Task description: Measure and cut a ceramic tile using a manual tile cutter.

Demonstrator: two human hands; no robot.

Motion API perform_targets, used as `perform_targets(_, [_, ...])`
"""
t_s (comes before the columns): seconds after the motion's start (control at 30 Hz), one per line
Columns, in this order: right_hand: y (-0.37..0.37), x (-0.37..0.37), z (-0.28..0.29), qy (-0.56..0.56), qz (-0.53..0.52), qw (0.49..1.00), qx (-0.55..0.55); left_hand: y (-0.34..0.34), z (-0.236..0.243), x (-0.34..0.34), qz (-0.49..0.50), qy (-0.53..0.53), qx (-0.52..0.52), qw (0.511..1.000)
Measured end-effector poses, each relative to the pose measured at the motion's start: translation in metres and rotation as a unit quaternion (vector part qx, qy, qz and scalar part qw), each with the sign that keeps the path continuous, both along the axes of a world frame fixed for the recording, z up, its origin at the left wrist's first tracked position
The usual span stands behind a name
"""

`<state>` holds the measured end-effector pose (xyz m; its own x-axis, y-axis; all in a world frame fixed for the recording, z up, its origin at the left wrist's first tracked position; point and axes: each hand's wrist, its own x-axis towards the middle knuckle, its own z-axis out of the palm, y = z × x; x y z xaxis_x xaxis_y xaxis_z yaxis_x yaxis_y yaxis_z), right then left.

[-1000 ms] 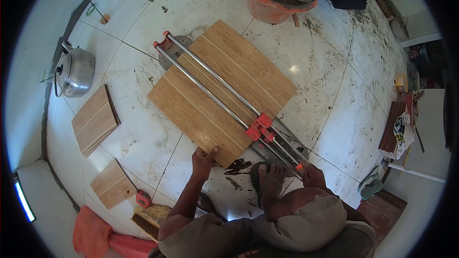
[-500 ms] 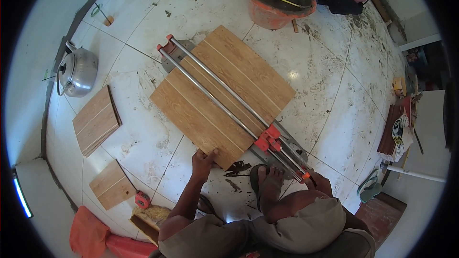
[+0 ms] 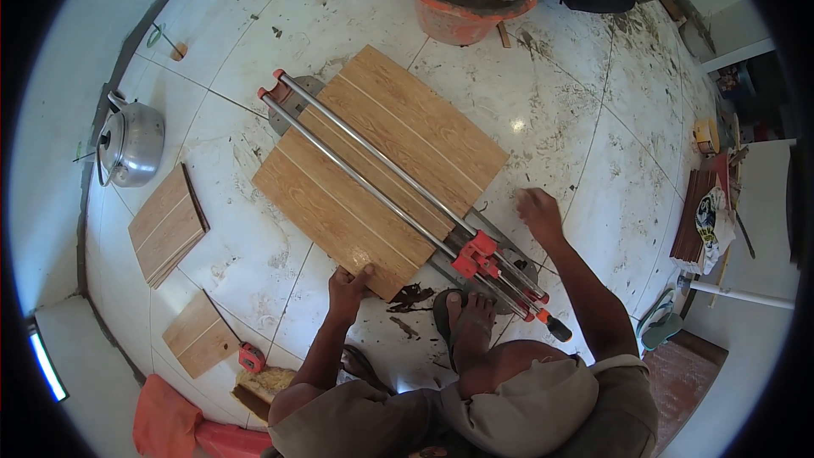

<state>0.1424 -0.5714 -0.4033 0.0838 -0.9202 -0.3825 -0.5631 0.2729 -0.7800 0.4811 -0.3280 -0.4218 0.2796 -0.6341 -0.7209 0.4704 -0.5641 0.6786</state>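
Observation:
A wood-look tile (image 3: 314,203) with pale lines lies under the twin steel rails (image 3: 365,171) of a manual tile cutter. The cutter's red carriage (image 3: 476,256) stands at the near end, and its black-tipped handle (image 3: 557,327) points toward me. My left hand (image 3: 346,290) grips the tile's near corner, thumb on top and fingers at the edge. Over the floor to the right of the tile is my right hand (image 3: 541,212), apart from tile and cutter. It holds nothing, and its fingers are loosely bent and a little apart.
Left lie a stack of tiles (image 3: 167,227), a tile piece (image 3: 197,335), a red tape measure (image 3: 251,357) and a metal kettle (image 3: 140,146). An orange bucket (image 3: 458,21) stands at the far side. My sandalled foot (image 3: 471,318) is close to the cutter's base.
My right hand has let go of the cutter's handle and moved forward to the right of the tile. The left hand stays at the tile's corner. The whole view has shifted slightly.

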Motion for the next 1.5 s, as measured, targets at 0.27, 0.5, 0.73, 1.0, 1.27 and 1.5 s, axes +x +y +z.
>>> perform_targets(0.27, [-0.013, 0.068, -0.032, -0.118, -0.027, 0.980, 0.159, 0.002, -0.001, -0.002, 0.022, 0.018, 0.004, 1.000])
perform_targets(0.5, [-0.004, 0.078, -0.039, -0.181, -0.072, 0.973, 0.122, 0.007, -0.011, 0.005, 0.018, 0.027, -0.016, 0.999])
perform_targets(0.73, [-0.004, 0.074, -0.042, -0.176, -0.062, 0.977, 0.102, 0.004, -0.010, -0.001, 0.025, 0.027, -0.012, 0.999])
perform_targets(1.0, [-0.002, 0.074, -0.040, -0.158, -0.048, 0.982, 0.093, 0.009, -0.015, 0.002, 0.020, 0.024, -0.012, 0.999])
perform_targets(1.27, [-0.004, 0.076, -0.028, -0.116, -0.024, 0.989, 0.084, 0.003, -0.010, -0.004, 0.064, 0.038, -0.024, 0.997])
perform_targets(1.5, [-0.004, 0.078, -0.035, -0.124, -0.035, 0.988, 0.086, 0.006, -0.016, -0.001, 0.062, 0.027, -0.021, 0.998])
